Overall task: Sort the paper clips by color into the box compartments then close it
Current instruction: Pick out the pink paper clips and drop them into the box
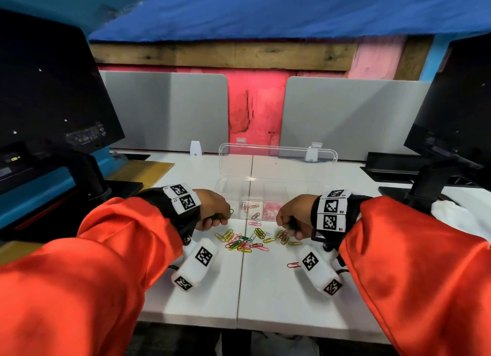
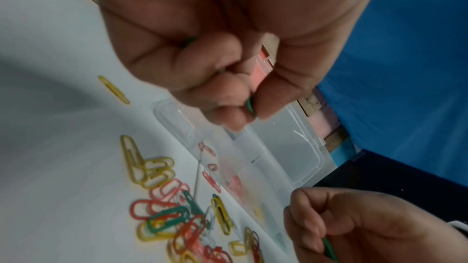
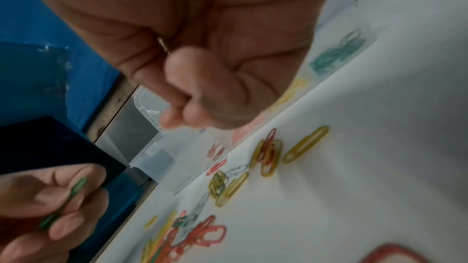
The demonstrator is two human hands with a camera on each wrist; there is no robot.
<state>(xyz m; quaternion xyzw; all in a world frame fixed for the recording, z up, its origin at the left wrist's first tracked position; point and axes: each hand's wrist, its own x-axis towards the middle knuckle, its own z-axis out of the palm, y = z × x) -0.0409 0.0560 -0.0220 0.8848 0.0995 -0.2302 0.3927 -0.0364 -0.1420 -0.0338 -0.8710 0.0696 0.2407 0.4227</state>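
Observation:
A clear compartment box (image 1: 228, 188) lies on the white desk with its lid (image 1: 276, 159) standing open. Some compartments hold red and pink clips (image 1: 272, 209); the right wrist view also shows green clips (image 3: 336, 55) in one. A mixed pile of paper clips (image 1: 247, 241) in red, yellow, green and white lies in front of the box. My left hand (image 1: 223, 217) is left of the pile and pinches a green clip (image 2: 250, 105). On the other side, my right hand (image 1: 285, 223) is curled round another green clip (image 2: 329, 249).
A lone red clip (image 1: 293, 265) lies nearer to me on the right. Dark monitors (image 1: 47, 95) stand on both sides, with grey divider panels (image 1: 345, 116) behind the box. The desk's front edge (image 1: 239, 326) is close to my body.

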